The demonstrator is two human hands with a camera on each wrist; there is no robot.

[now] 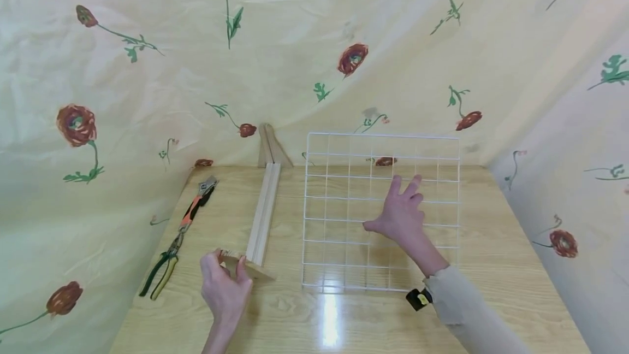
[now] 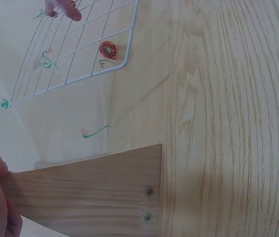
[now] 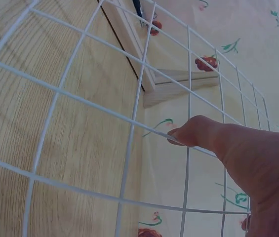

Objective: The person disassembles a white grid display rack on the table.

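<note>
My left hand (image 1: 226, 285) grips the near end board of a wooden stand, a light rail (image 1: 265, 212) with a flared board at each end. In the left wrist view that near board (image 2: 90, 192) shows two screw heads and reaches down to the tabletop. A white wire grid panel (image 1: 336, 220) stands raised to the right of the stand. My right hand (image 1: 400, 214) holds it near the middle, fingers spread across the wires. In the right wrist view the thumb (image 3: 198, 133) lies on one wire; most of the other fingers are hidden.
Pliers (image 1: 166, 264) with dark and yellowish handles lie left of the stand, end to end with an orange-and-black handled tool (image 1: 194, 206). Flowered cloth (image 1: 290, 86) hangs behind the wooden table (image 1: 285, 321) and along its sides. A black device (image 1: 419, 299) sits at my right wrist.
</note>
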